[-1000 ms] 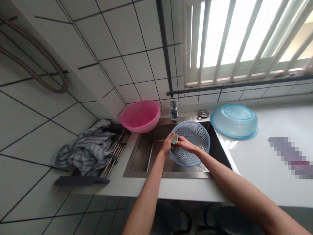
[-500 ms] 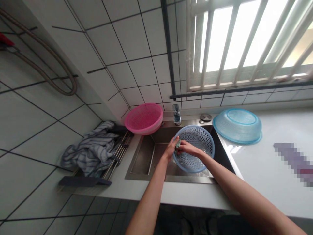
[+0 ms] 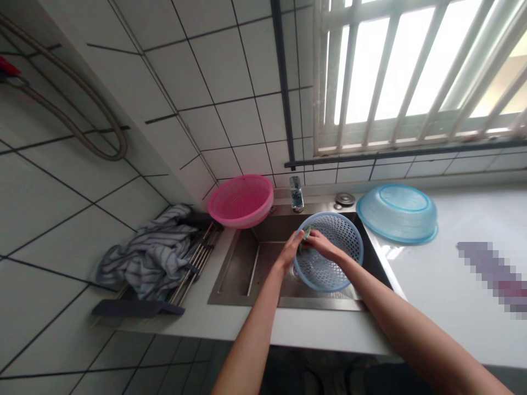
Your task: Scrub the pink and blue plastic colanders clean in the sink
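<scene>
A light blue plastic colander [image 3: 329, 277] with a perforated wall is held tilted over the right part of the steel sink [image 3: 236, 269]. My left hand [image 3: 289, 252] grips its left rim, thumb upward. Just inside that rim, my right hand [image 3: 321, 244] has its fingers closed on a small greenish cloth [image 3: 307, 232] and presses it against the colander's upper left wall. Part of the cloth is hidden by the fingers.
A pink basket [image 3: 241, 203] stands at the sink's back left corner, beside the tap [image 3: 296, 193]. On the right counter lies an upturned blue basket [image 3: 405, 216]. A metal drain strainer [image 3: 345, 199] sits behind the sink. Striped fabric [image 3: 152, 252] covers a rack at left.
My right hand and the greenish cloth have moved a little up and to the right along the colander's wall. The colander has shifted slightly right, with my left hand still on its rim.
</scene>
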A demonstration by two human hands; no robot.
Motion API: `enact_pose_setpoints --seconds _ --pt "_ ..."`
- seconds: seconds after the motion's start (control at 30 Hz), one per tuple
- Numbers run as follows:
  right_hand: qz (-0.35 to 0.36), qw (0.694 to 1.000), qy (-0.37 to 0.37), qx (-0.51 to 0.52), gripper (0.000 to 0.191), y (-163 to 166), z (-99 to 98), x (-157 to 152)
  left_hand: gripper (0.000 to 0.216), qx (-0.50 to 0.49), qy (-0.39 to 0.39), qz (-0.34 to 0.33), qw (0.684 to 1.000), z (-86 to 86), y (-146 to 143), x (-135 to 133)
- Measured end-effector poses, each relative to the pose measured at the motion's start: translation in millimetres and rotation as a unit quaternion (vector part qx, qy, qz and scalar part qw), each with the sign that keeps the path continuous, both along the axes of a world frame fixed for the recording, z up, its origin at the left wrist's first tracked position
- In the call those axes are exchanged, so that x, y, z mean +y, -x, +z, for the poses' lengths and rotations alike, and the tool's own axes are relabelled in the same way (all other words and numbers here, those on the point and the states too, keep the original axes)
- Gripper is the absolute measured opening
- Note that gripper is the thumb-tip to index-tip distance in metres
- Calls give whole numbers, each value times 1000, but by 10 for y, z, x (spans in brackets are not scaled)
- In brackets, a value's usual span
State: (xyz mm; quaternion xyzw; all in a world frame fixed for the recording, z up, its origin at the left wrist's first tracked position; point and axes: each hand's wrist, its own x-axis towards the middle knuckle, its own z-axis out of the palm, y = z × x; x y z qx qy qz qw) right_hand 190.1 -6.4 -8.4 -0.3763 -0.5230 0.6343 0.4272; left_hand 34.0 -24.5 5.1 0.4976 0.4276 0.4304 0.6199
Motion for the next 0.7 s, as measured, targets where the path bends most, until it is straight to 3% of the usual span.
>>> enact_pose_setpoints --seconds 0.07,0.13,0.2,0.33,0.4,0.47,0.6,0.63,0.7 --pt "98 995 15 2 24 66 -17 -70 66 22 1 14 1000 -18 38 21" --pt "127 992 11 1 24 119 -32 -105 66 33 -6 21 999 -16 69 29" --pt "78 997 -15 -8 22 125 -33 -83 63 32 -16 13 999 2 75 20" --pt "-106 993 -48 -15 24 -13 0 66 64 12 -11 -17 1000 40 8 -20" --pt "-140 989 -48 -6 25 -90 10 109 68 0 0 -28 1000 46 -28 -33" --pt "-96 994 -46 -3 24 -114 -1 92 69 2 2 -30 1000 40 -37 -34" --pt "80 997 -9 -11 22 24 -66 -39 67 41 -18 4 999 19 34 -8" --pt "95 995 -5 -12 22 69 -78 -59 66 44 -21 7 999 17 57 -2" --pt "61 998 -13 -8 22 119 -84 -51 66 42 -23 1 999 20 84 2"
